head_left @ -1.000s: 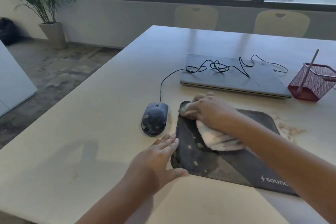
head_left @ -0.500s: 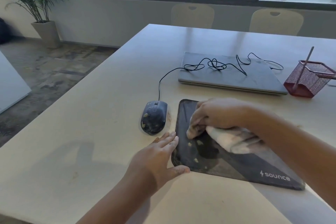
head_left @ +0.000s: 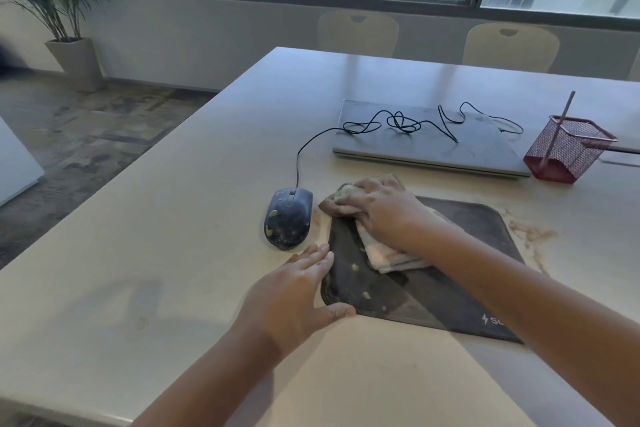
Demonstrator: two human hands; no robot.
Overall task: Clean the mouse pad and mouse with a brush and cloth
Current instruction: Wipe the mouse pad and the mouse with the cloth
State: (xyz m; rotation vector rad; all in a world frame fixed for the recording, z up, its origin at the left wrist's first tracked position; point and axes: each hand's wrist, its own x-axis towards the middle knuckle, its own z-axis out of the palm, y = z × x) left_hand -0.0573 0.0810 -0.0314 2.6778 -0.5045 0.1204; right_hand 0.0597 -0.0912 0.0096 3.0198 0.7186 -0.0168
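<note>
A dark mouse pad (head_left: pixel 460 253) lies on the table, with pale crumbs on its left part. My right hand (head_left: pixel 384 215) presses a folded whitish cloth (head_left: pixel 384 255) flat onto the pad's far left corner, fingers spread over it. Lying flat with straight fingers, my left hand (head_left: pixel 298 295) holds down the pad's near left edge. A dark wired mouse (head_left: pixel 289 217), smeared with pale spots, sits just left of the pad. A thin pink-handled tool, perhaps the brush (head_left: pixel 559 126), stands in the red mesh cup (head_left: pixel 568 149).
A closed grey laptop (head_left: pixel 429 139) lies behind the pad with the mouse cable (head_left: pixel 398 121) coiled on it. Brownish dirt (head_left: pixel 530 236) marks the table right of the pad. Two chairs (head_left: pixel 356 33) stand at the far edge. A potted plant (head_left: pixel 59 10) is far left.
My right hand slid the cloth back toward me and then out again to the pad's far left corner. The left hand stayed on the pad's edge.
</note>
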